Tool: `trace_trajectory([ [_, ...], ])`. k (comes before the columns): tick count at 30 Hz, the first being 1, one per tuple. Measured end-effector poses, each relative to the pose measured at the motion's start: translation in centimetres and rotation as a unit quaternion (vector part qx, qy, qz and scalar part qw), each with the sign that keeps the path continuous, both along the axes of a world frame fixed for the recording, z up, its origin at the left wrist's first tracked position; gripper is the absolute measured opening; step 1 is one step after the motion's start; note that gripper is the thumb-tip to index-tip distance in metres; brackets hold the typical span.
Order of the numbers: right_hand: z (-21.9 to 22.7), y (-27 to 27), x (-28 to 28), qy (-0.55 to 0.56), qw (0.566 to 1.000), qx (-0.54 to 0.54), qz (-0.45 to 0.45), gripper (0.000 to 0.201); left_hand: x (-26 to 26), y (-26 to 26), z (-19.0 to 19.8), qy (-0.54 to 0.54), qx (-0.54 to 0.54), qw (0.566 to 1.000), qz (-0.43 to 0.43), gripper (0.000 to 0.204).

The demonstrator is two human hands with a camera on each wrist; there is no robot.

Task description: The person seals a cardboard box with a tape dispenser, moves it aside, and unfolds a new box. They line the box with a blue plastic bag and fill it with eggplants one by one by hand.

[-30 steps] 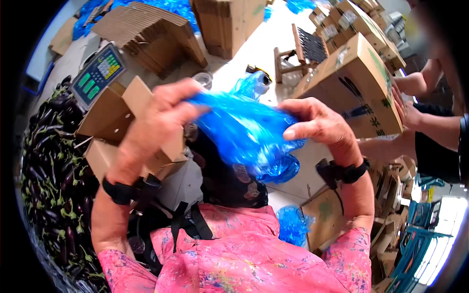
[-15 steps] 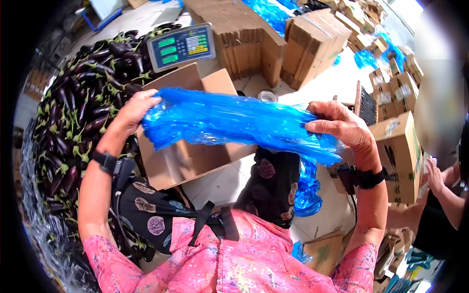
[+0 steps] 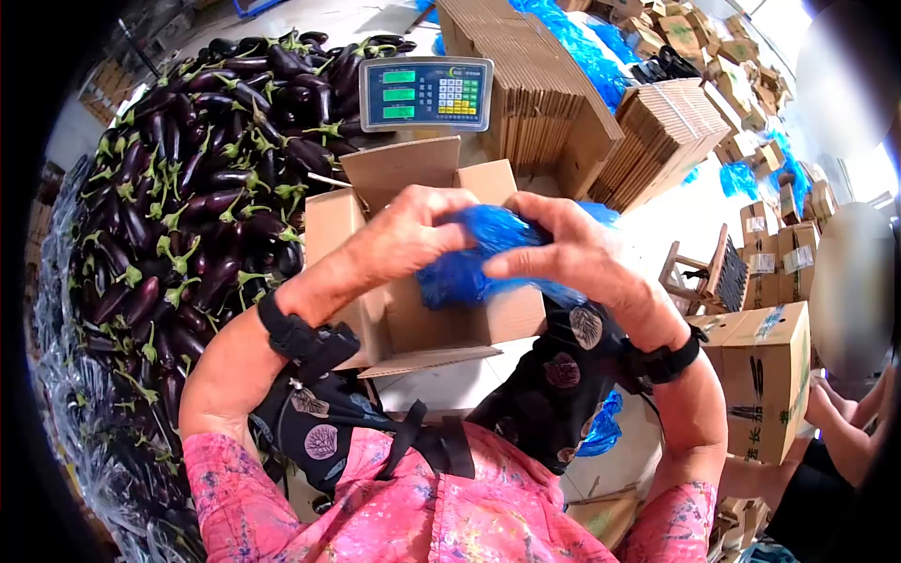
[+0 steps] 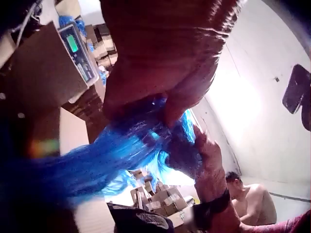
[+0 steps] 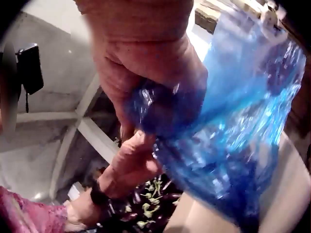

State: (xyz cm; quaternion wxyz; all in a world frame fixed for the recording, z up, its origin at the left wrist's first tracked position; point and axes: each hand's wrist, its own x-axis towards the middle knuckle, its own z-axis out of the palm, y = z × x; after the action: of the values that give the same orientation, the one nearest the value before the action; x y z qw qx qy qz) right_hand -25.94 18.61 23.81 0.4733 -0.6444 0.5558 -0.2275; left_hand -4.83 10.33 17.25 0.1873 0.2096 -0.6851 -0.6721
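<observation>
In the head view a crumpled blue plastic bag [image 3: 479, 249] is bunched between both hands, above an open cardboard box [image 3: 422, 324]. The left hand [image 3: 404, 230] grips its left part with curled fingers. From the other side the right hand [image 3: 572, 249] pinches the film between thumb and fingers. The left wrist view has the blue film [image 4: 112, 155] hanging from under the left hand [image 4: 160, 63]. Gathered film bulges beneath the right hand [image 5: 150, 63] in the right wrist view, with a wide sheet of the bag [image 5: 228, 141] spreading beside it.
A large pile of eggplants [image 3: 197, 188] lies at the left. Behind the box stands a scale display [image 3: 427, 94], with stacked flat cardboard [image 3: 535, 94] beside it. At the right are a wooden stool [image 3: 718, 277], a closed carton [image 3: 760, 375] and another person's arm [image 3: 845, 422].
The hands have come together from holding the bag stretched wide, and the film is now bunched between them. The head view has shifted, placing the box and eggplants further right.
</observation>
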Motion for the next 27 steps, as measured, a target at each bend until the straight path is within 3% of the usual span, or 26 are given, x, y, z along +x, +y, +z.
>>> trace_trajectory([
  [2,-1.2,-0.2,-1.6,0.1,0.994,-0.016,0.043,0.044,2.3,-0.6,0.1,-0.001,0.04,0.999,0.032,0.016],
  [3,-2.4,-0.4,-2.1,0.109,0.988,-0.083,0.068,0.036,3.5,-0.9,0.2,-0.021,0.041,0.999,0.026,0.016],
  [7,-2.4,0.5,-1.1,0.005,0.998,-0.05,0.032,0.022,5.6,-0.3,0.4,-0.016,0.09,0.995,0.038,0.024],
  [8,-2.3,0.4,-0.7,-0.065,0.996,0.001,0.055,0.021,6.1,-0.8,-0.1,-0.006,0.098,0.995,0.037,0.024],
  [9,-2.2,1.9,-0.2,-0.154,0.986,0.06,0.0,0.021,6.7,-1.5,-0.4,0.002,0.104,0.994,0.037,0.024],
  [11,0.2,2.5,0.7,-0.241,0.956,0.164,0.021,0.023,7.8,-1.9,-0.6,0.03,0.141,0.987,0.071,0.025],
  [12,1.9,1.7,1.2,-0.237,0.944,0.208,0.092,0.025,8.2,-1.8,-0.3,0.023,0.138,0.988,0.067,0.024],
  [13,1.8,1.6,1.7,-0.239,0.948,0.202,0.065,0.042,8.5,-1.7,-0.1,0.016,0.138,0.988,0.061,0.023],
  [16,1.1,0.5,3.7,-0.201,0.975,0.093,-0.007,0.055,8.3,-1.1,-0.1,0.035,0.115,0.991,0.065,0.021],
  [17,0.5,-0.2,3.8,-0.181,0.973,0.143,-0.027,0.061,8.1,-1.0,0.0,0.047,0.101,0.991,0.073,0.021],
  [18,-1.2,-0.5,4.2,-0.215,0.969,0.118,-0.042,0.056,8.0,-1.0,0.2,0.058,0.086,0.991,0.082,0.02],
  [20,-2.3,-0.8,5.6,-0.175,0.978,0.089,-0.068,0.047,7.8,-0.8,0.5,0.01,0.014,0.989,0.145,0.029],
  [22,-2.2,-1.2,7.3,-0.221,0.967,0.071,-0.102,0.034,7.6,0.0,-0.2,-0.081,-0.183,0.922,0.33,0.033],
  [23,-2.6,-1.6,7.8,-0.237,0.962,0.063,-0.117,0.033,7.5,0.4,-0.1,-0.047,-0.197,0.909,0.365,0.039],
  [25,-3.5,-2.3,8.5,-0.3,0.939,0.081,-0.148,0.031,7.3,2.5,2.1,-0.013,-0.129,0.915,0.381,0.048],
  [27,-5.4,-2.7,9.0,-0.31,0.938,0.05,-0.145,0.031,7.1,4.4,1.7,0.019,-0.031,0.924,0.382,0.058],
])
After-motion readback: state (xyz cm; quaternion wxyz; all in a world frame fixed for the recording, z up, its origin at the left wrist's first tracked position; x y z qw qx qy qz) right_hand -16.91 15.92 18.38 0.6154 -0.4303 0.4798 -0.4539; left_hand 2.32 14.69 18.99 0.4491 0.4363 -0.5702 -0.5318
